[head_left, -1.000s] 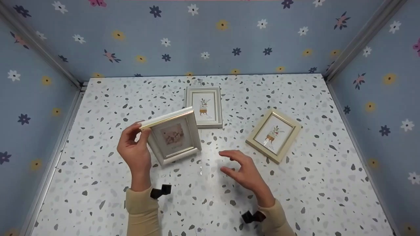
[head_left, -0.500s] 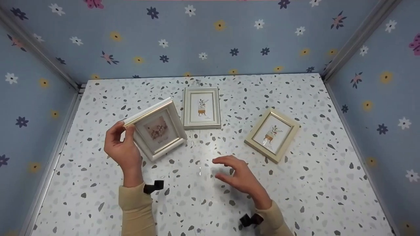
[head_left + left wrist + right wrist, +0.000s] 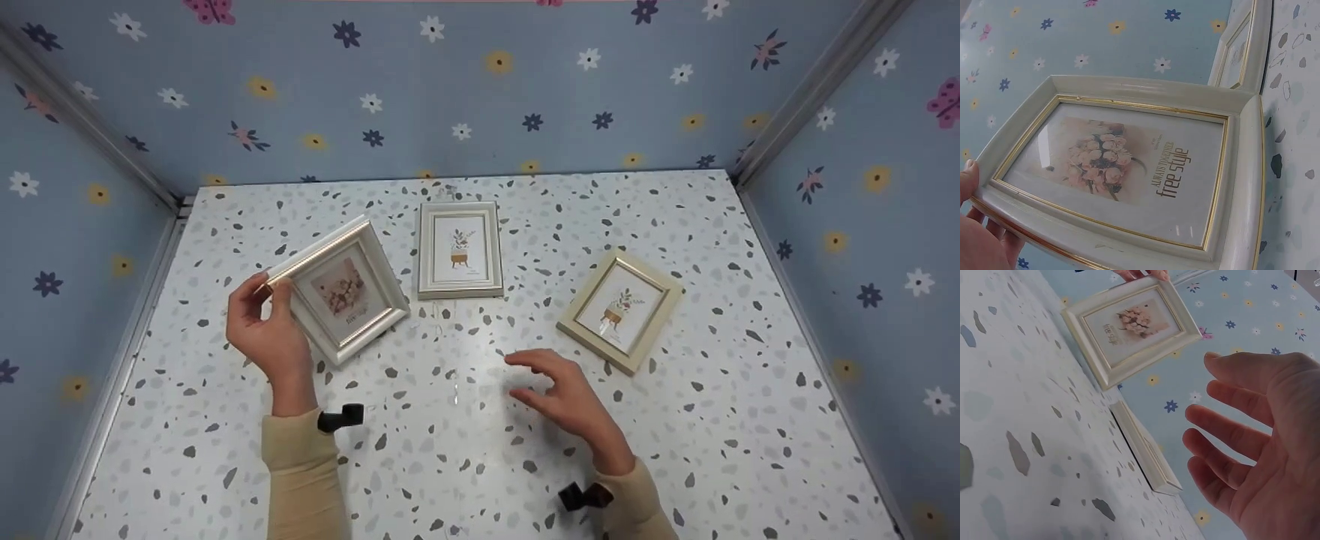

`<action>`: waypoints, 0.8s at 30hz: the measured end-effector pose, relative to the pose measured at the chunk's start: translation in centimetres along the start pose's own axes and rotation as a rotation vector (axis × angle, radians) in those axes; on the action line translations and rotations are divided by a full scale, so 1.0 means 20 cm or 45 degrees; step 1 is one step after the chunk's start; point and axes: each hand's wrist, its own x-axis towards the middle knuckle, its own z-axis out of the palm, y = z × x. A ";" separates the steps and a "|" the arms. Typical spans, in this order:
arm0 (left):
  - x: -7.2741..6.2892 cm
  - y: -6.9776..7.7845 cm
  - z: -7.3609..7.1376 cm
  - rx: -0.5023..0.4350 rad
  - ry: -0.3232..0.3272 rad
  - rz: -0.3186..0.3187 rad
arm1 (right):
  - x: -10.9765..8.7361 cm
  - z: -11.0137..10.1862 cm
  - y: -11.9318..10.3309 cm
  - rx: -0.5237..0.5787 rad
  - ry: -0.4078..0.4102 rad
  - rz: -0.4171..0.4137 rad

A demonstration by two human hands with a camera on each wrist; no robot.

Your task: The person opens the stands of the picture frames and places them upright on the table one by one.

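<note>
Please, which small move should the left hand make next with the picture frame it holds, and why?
Probably lay the held frame flat on the table: the left hand grips it tilted, by one corner, while the middle frame and right frame lie flat and the right hand holds nothing.

Your head view: from above rose-picture frame [image 3: 341, 292], facing forward-down, widest. Your left-wrist view: closest, facing frame's picture side. Your right-wrist view: from frame's right, farther off, rolled sideways. Both wrist views share frame, flowered wall [image 3: 1089, 34] behind it.
</note>
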 end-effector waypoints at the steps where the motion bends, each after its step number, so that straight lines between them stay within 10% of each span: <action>1: 0.01 -0.02 -0.01 -0.001 0.005 -0.006 | 0.00 -0.02 0.01 -0.009 0.014 0.005; 24: 0.07 -0.12 -0.08 0.036 0.026 -0.152 | -0.05 -0.21 -0.02 0.029 0.217 0.261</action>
